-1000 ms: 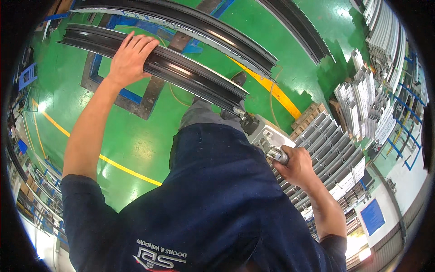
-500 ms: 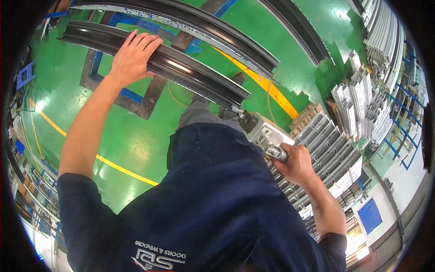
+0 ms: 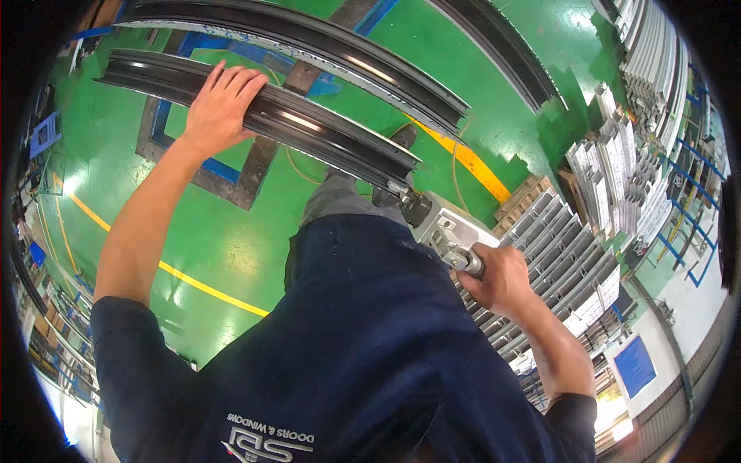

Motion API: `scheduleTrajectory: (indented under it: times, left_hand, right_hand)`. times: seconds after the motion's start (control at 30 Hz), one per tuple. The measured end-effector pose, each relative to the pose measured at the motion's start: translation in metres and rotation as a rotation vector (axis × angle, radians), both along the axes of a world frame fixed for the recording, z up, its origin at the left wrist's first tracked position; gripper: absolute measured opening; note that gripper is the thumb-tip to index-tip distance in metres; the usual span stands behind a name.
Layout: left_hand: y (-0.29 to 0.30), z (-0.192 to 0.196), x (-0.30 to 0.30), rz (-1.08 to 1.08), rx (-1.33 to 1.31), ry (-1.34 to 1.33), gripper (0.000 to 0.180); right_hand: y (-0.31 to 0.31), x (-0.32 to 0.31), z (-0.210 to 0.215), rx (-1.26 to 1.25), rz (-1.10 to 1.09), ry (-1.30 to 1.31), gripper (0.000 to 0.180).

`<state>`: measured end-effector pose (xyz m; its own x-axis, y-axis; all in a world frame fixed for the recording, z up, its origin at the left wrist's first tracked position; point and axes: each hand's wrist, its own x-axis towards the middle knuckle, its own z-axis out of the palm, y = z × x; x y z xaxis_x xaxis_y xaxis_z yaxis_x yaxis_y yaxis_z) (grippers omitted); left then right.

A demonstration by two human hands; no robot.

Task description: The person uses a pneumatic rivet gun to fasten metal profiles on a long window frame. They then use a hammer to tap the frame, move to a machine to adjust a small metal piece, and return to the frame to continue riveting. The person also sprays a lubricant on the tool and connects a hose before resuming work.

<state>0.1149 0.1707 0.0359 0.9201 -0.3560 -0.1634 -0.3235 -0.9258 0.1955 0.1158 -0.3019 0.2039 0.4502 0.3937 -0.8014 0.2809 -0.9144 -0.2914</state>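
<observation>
Across the front lies a long black metal profile with lengthwise grooves. Its left part is under my left hand, whose fingers curl over the far edge while the thumb stays on the near side. My right hand is closed round the round metal grip of a boxy silver-grey tool, held close to my right hip. The tool's dark front part with a small metal tip meets the right end of the profile. Whether the tip sits inside the profile's end cannot be made out.
A second black profile runs just beyond, over a blue-and-dark support frame. Another profile lies farther right. Stacked grey profiles and a wooden pallet stand by my right side. A thin hose crosses the floor.
The held profile's left end sits slightly lower in view, and my left hand has shifted with it. The tool and my right hand have drifted slightly left; both grips are unchanged.
</observation>
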Motion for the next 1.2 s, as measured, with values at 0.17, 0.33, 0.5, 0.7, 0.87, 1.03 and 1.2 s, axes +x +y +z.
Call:
scheduleTrajectory:
  times: [0.17, 0.33, 0.5, 0.7, 0.87, 1.03, 1.2]
  left_hand:
    - [-0.001, 0.001, -0.001, 0.018, -0.001, -0.005, 0.097]
    - [0.006, 0.005, -0.003, 0.068, -0.001, -0.025, 0.098]
    - [0.033, 0.011, -0.010, 0.096, 0.016, -0.095, 0.100]
    - [0.080, 0.009, -0.001, 0.002, -0.018, 0.042, 0.095]
    - [0.075, 0.005, 0.002, -0.010, -0.058, -0.066, 0.090]
    - [0.073, 0.004, 0.002, 0.009, -0.088, -0.022, 0.092]
    - [0.078, 0.005, 0.009, -0.024, -0.089, 0.019, 0.086]
  right_hand:
    - [0.004, -0.001, 0.004, -0.020, 0.014, -0.008, 0.031]
    - [0.006, 0.000, 0.001, 0.020, 0.071, -0.030, 0.035]
    - [0.033, 0.006, -0.004, 0.276, 0.058, -0.096, 0.034]
    - [0.065, 0.012, 0.003, 0.361, 0.026, -0.168, 0.034]
    - [0.068, 0.000, -0.005, 0.009, 0.028, -0.180, 0.031]
    - [0.081, 0.003, 0.004, 0.008, -0.002, -0.226, 0.028]
    - [0.072, 0.006, -0.007, 0.026, -0.092, -0.207, 0.026]
